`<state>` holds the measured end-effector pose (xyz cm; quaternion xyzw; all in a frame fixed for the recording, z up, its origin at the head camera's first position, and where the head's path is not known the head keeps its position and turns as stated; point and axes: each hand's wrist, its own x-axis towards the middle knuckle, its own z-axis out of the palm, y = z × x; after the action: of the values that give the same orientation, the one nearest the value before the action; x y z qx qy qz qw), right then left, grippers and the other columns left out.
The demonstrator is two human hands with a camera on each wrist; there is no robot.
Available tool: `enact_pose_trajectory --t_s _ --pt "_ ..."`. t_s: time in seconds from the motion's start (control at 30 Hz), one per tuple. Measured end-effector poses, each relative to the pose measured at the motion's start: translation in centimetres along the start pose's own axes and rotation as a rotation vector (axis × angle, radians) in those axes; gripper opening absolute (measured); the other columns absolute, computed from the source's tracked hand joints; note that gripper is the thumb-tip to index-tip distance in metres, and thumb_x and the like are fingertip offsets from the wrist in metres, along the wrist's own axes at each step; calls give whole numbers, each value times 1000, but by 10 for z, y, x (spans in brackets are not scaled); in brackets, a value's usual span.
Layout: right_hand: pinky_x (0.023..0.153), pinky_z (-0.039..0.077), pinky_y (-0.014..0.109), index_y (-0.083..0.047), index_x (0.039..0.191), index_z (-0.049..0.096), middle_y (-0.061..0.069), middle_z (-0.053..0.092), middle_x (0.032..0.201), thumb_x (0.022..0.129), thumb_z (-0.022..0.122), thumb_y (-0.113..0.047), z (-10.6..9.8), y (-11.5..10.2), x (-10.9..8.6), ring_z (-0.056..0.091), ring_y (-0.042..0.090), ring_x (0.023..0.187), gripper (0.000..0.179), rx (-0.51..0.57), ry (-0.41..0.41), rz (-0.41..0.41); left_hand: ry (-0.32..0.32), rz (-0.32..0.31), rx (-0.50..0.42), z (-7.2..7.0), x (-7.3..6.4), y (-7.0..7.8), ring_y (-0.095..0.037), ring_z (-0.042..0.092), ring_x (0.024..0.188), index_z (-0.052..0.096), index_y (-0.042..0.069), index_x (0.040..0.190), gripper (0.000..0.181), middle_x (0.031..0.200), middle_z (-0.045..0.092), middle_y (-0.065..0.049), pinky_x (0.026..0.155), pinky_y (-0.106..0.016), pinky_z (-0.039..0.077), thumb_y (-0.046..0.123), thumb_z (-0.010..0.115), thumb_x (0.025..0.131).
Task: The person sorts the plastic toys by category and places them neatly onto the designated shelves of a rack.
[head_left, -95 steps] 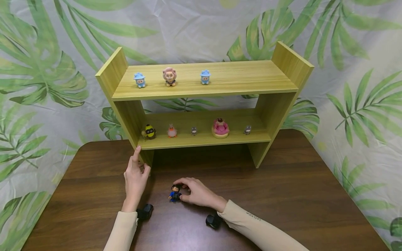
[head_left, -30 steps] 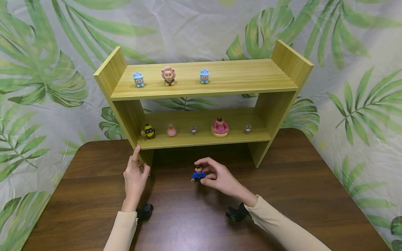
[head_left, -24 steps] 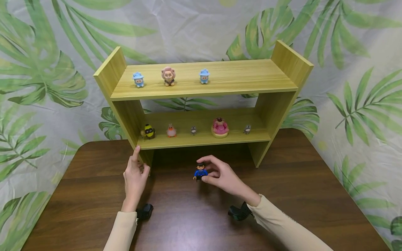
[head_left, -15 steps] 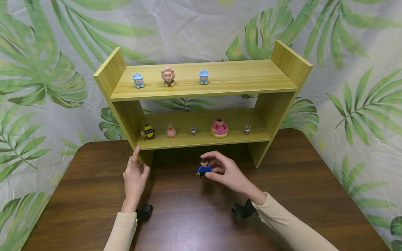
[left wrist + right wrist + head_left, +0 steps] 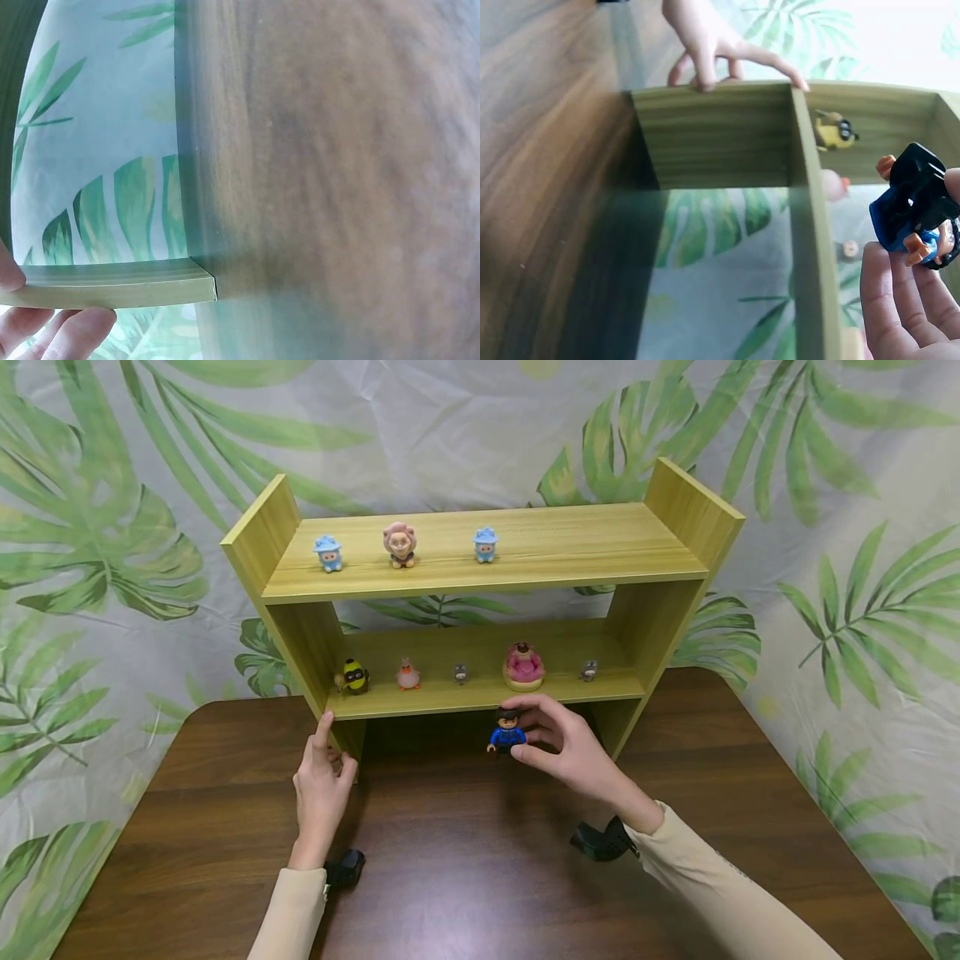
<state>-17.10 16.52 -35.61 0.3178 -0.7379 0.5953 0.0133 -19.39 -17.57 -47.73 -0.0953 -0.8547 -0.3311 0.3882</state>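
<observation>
My right hand (image 5: 577, 747) pinches a toy figure (image 5: 507, 731) with a blue top, dark cap and black legs, held upright just in front of the shelf's middle board. In the right wrist view the figure (image 5: 911, 202) shows its black underside between thumb and fingers. At the wooden shelf (image 5: 480, 706), my left hand (image 5: 321, 781) grips the front edge of the left side panel, index finger stretched up to the middle board's corner. The left wrist view has the panel (image 5: 120, 289) between thumb and fingers (image 5: 81, 330).
On the middle board stand a yellow-and-black figure (image 5: 355, 677), a pink bird (image 5: 408, 675), two small grey figures (image 5: 461, 673) and a pink bear (image 5: 523, 667). The top board bears two blue-hatted figures (image 5: 327, 553) and a pink-maned one (image 5: 400, 545). Below is a brown table (image 5: 450, 877).
My right hand has picked the toy figure up near the table and carried it right and upward to the middle board's front edge. The left hand stays on the side panel.
</observation>
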Motion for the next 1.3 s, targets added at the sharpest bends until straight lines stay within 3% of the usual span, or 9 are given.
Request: enact_pose_trajectory --t_s 0.6,1.3 --pt "90 47 33 1 129 50 14 53 125 85 62 11 -27 -31 14 55 25 108 46 -73 38 -106 -1 6 0 0 0 0 -35 65 72 25 30 147 88 90 51 -19 51 -47 47 -16 54 78" --pt "89 46 29 5 128 50 12 53 126 80 62 19 -49 -67 31 53 24 104 51 -112 111 -214 1 13 9 0 0 0 -33 64 70 25 30 147 89 89 50 -18 48 -42 43 -17 55 78"
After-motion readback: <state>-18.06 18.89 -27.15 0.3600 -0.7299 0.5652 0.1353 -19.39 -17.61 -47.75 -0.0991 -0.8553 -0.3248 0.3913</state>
